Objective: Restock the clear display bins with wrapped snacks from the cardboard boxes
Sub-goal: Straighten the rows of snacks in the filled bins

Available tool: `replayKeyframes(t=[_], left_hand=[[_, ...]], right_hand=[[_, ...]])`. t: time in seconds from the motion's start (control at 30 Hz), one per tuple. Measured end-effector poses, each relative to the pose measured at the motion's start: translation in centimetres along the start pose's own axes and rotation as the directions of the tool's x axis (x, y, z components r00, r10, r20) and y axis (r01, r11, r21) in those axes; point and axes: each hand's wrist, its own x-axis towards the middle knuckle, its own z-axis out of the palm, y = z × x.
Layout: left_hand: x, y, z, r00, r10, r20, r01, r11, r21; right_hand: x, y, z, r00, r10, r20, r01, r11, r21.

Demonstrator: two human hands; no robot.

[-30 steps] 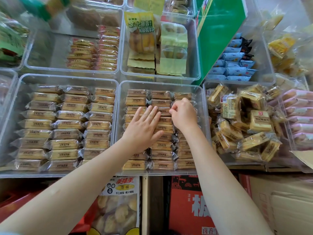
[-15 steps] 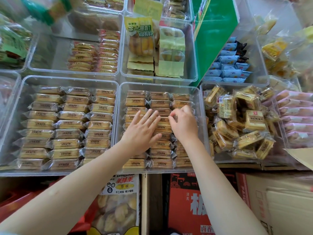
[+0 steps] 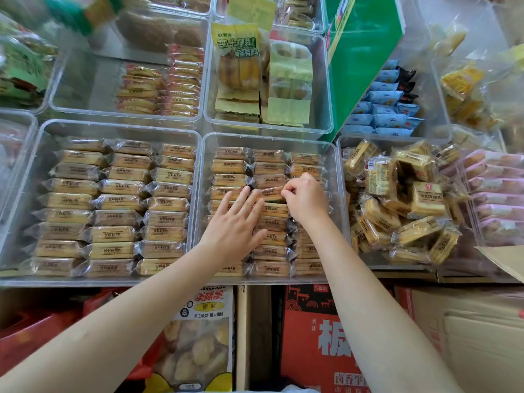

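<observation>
A clear display bin (image 3: 269, 140) in the middle holds three neat rows of wrapped brown snack bars. My left hand (image 3: 236, 226) lies flat with straight fingers on the left and middle rows. My right hand (image 3: 306, 198) has curled fingers that pinch the right end of one wrapped snack bar (image 3: 268, 192) in the middle row. Both forearms reach up from the bottom of the view. A red cardboard box (image 3: 314, 338) stands below the bin.
A second bin (image 3: 113, 127) of similar bars sits to the left. A bin of loosely piled yellow cakes (image 3: 408, 199) is on the right, pink packs (image 3: 499, 194) beyond it. Behind are bins of green packs (image 3: 286, 80) and blue packs (image 3: 388, 109). A brown carton (image 3: 467, 336) stands lower right.
My right hand slid toward me and left along the middle row and now pinches one bar's end. My left hand stayed flat on the rows, shifting only slightly.
</observation>
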Motion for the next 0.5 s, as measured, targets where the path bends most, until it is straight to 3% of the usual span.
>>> replayKeyframes(t=[0.2,0.5], left_hand=[[0.9,0.3,-0.2,1.000,0.022,0.021,-0.022,1.000,0.017],[2.0,0.0,-1.0,1.000,0.023,0.014,-0.023,1.000,0.001]], right_hand=[[-0.4,0.5,1.4,0.993,0.079,-0.089,-0.083,0.996,-0.039],[-1.6,0.7,0.6,0.990,0.049,-0.135,-0.039,0.996,0.074]])
